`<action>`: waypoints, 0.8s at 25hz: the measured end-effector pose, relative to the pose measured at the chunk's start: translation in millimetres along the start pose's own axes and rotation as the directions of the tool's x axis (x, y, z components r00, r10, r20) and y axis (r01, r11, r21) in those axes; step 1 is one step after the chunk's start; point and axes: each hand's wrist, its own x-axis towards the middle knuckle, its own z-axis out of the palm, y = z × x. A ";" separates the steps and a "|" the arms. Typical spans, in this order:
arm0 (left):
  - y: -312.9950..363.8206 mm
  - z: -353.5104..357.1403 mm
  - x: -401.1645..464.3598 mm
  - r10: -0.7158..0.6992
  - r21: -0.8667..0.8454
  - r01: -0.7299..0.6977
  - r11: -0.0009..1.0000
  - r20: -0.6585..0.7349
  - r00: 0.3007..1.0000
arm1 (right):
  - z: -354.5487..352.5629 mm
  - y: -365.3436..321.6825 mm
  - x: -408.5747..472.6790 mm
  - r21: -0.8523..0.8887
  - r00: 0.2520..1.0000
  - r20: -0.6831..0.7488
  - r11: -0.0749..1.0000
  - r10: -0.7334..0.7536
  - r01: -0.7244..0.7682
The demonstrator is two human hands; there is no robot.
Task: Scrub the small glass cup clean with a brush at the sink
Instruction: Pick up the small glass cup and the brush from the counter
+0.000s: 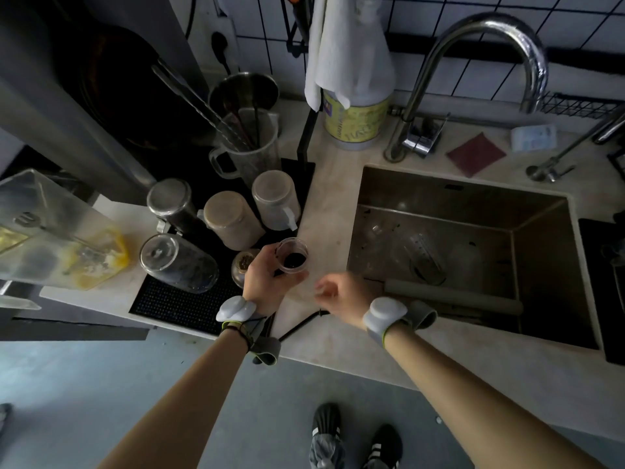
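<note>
My left hand (267,282) holds a small clear glass cup (292,256) upright above the counter, left of the sink; a dark residue lies in its bottom. My right hand (341,294) hovers just right of the cup, fingers loosely curled and holding nothing. The steel sink (439,211) lies to the right, with a clear glass tumbler (426,257) lying on its side in the basin. I cannot make out a brush.
Upturned cups and jars (233,221) crowd a black mat (176,306) to the left. A curved tap (483,59) stands behind the sink. A yellow canister (355,123) under a white towel (348,52), a dark red cloth (475,154) and a grey tube (453,297) lie nearby.
</note>
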 end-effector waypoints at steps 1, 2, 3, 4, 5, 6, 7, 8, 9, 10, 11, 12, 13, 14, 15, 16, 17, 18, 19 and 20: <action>1.6 -0.8 2.0 0.005 -0.006 -0.005 1.000 0.006 1.000 | 9.4 1.8 -3.4 -0.050 0.996 0.090 0.999 0.020 -0.016; 2.7 -1.3 4.2 0.014 -0.009 -0.014 1.000 0.014 1.000 | 20.5 4.0 -7.5 -0.054 0.982 0.177 0.997 0.059 -0.050; 3.8 -1.6 5.8 0.026 -0.005 -0.025 1.000 0.025 0.999 | 31.7 5.4 -12.2 -0.050 0.963 0.249 0.995 0.101 -0.091; 5.4 -1.7 7.1 0.036 -0.003 -0.036 0.999 0.038 0.999 | 41.8 6.9 -17.5 -0.041 0.942 0.306 0.990 0.140 -0.134; 7.7 -3.1 9.1 0.041 -0.003 -0.040 0.999 0.054 0.998 | 50.8 7.1 -21.2 -0.023 0.924 0.341 0.984 0.176 -0.178; 8.6 -4.0 10.8 0.038 -0.003 -0.038 0.999 0.074 0.997 | 57.7 8.4 -24.0 0.000 0.912 0.356 0.976 0.203 -0.217; 9.1 -4.3 12.2 0.036 0.005 -0.037 0.999 0.094 0.995 | 61.9 9.9 -25.6 0.024 0.911 0.352 0.971 0.214 -0.237; 9.9 -4.6 13.0 0.040 0.013 -0.041 0.999 0.109 0.993 | 63.3 10.7 -25.5 0.037 0.919 0.331 0.971 0.212 -0.238; 11.0 -4.4 13.6 0.043 0.020 -0.046 0.999 0.125 0.991 | 62.6 12.1 -24.1 0.039 0.934 0.292 0.973 0.205 -0.226; 11.7 -2.9 14.8 0.042 0.024 -0.046 0.999 0.147 0.988 | 60.0 13.9 -22.9 0.030 0.951 0.243 0.978 0.193 -0.206; 12.6 -1.5 15.9 0.038 0.030 -0.043 0.999 0.164 0.986 | 56.4 15.6 -21.0 0.004 0.966 0.196 0.985 0.169 -0.174; 13.8 -0.1 16.9 0.037 0.041 -0.045 0.998 0.175 0.984 | 52.6 17.1 -19.1 -0.026 0.977 0.158 0.990 0.141 -0.138; 15.6 1.6 18.2 0.040 0.053 -0.051 0.997 0.185 0.982 | 48.3 18.2 -17.1 -0.053 0.986 0.125 0.993 0.114 -0.108; 17.0 3.6 19.5 0.043 0.061 -0.056 0.997 0.196 0.980 | 44.3 19.4 -15.1 -0.071 0.992 0.091 0.994 0.092 -0.085; 18.8 8.1 21.6 0.043 0.064 -0.057 0.996 0.211 0.977 | 39.0 21.6 -13.6 -0.092 0.996 0.046 0.993 0.073 -0.069; 20.8 12.4 23.5 0.039 0.062 -0.054 0.997 0.218 0.975 | 33.8 23.0 -11.8 -0.120 0.999 -0.001 0.992 0.048 -0.048; 21.6 13.6 24.8 0.039 0.060 -0.053 0.997 0.215 0.976 | 30.1 22.5 -8.8 -0.153 0.999 -0.044 0.988 0.016 -0.022; 24.4 17.5 26.0 0.046 0.057 -0.060 0.997 0.218 0.975 | 23.8 23.7 -7.4 -0.171 0.996 -0.094 0.985 -0.008 -0.008; 26.5 21.7 27.1 0.054 0.056 -0.068 0.996 0.222 0.973 | 16.2 25.0 -6.8 -0.179 0.990 -0.141 0.984 -0.022 -0.004; 28.3 25.0 28.7 0.059 0.058 -0.073 0.996 0.224 0.973 | 7.2 26.7 -6.4 -0.183 0.982 -0.189 0.983 -0.028 -0.007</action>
